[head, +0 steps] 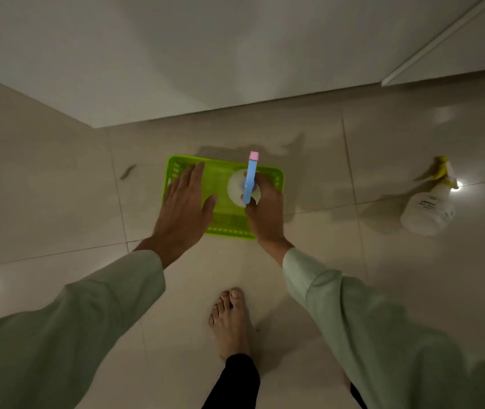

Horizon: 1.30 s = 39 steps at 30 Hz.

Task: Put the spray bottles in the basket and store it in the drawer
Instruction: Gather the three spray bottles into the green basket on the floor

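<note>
A bright green plastic basket (pixel 273 175) sits on the tiled floor in front of me. My right hand (pixel 266 212) grips a white spray bottle with a blue trigger head and pink nozzle (pixel 250 181), held upright over the basket's right half. My left hand (pixel 183 206) hovers flat, fingers spread, over the basket's left side and holds nothing. A second white spray bottle with a yellow trigger head (pixel 428 208) stands on the floor far to the right, apart from the basket.
White cabinet fronts (pixel 205 54) rise just behind the basket, with a seam or edge at the upper right. My bare foot (pixel 231 323) stands on the glossy beige tiles below the basket. Ceiling lights reflect on the floor.
</note>
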Motion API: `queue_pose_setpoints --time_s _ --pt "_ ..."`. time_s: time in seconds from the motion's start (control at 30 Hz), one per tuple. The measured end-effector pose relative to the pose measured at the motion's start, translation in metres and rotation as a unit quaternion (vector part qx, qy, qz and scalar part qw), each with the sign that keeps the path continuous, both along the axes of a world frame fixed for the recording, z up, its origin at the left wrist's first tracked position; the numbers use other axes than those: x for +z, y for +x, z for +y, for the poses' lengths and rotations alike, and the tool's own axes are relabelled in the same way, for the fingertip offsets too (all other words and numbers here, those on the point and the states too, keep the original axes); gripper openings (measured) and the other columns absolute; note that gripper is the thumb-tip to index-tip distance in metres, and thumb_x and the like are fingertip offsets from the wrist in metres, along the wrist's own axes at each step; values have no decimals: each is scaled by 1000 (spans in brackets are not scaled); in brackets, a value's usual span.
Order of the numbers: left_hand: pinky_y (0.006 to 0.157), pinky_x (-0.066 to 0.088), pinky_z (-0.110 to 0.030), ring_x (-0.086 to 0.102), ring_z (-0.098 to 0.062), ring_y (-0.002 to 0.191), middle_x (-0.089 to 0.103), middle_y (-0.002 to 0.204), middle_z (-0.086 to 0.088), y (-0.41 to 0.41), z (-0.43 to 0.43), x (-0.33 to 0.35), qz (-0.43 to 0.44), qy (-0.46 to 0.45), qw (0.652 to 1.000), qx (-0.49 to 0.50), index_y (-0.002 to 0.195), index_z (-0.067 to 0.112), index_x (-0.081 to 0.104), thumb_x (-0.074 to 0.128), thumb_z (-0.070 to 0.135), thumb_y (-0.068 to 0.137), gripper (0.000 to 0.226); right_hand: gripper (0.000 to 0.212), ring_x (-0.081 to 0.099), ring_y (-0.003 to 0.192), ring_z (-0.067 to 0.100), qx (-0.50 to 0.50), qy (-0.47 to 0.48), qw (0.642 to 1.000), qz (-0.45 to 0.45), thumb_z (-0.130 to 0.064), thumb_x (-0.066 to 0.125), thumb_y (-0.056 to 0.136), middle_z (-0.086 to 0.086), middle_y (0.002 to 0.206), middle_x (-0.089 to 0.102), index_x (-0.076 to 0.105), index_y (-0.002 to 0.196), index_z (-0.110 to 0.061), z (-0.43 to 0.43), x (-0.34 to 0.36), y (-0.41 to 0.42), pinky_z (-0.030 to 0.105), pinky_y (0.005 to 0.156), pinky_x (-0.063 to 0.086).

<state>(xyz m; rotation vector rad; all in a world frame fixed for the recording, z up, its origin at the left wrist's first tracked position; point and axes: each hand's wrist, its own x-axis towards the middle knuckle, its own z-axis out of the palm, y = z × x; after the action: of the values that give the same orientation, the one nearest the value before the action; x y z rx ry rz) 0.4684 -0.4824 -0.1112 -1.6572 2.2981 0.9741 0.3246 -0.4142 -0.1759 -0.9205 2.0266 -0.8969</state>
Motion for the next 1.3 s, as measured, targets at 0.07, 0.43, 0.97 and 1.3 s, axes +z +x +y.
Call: queue_pose_setpoints --time_s 0.07,0.43,0.97,1.3 --pt "119 23 -45 25 -32 148 30 159 -16 -1 1 5 2 -1 1000 0 154 8 21 52 24 97 67 51 64 109 29 12 13 1000 -5 16 57 74 11 114 71 64 121 -4 1 5 -5 28 88 49" --pt "121 24 -42 28 -28 147 30 159 -12 -81 27 105 66 -55 996 -28 151 8 29 51 12 95 60 76 43 143 26 25 25 999 3 -49 54 91 11 154 46 41 149 -3 64 113 -95 42 118 34" --pt "123 18 -40 19 -23 151 21 163 -10 -359 129 54 74 26 980 -181 155 14 18 47 24 99 64 88 39 142 25 -274 195 939 -71 -49 71 85 7 155 41 25 155 -21 188 64 -368 42 112 36" --pt "123 17 -40 19 -24 151 21 162 -12 -414 114 -56 20 27 974 -225 154 11 20 47 26 99 64 18 64 77 23 -353 146 895 -231 -27 74 82 4 89 68 68 98 -18 152 -51 -422 36 70 55"
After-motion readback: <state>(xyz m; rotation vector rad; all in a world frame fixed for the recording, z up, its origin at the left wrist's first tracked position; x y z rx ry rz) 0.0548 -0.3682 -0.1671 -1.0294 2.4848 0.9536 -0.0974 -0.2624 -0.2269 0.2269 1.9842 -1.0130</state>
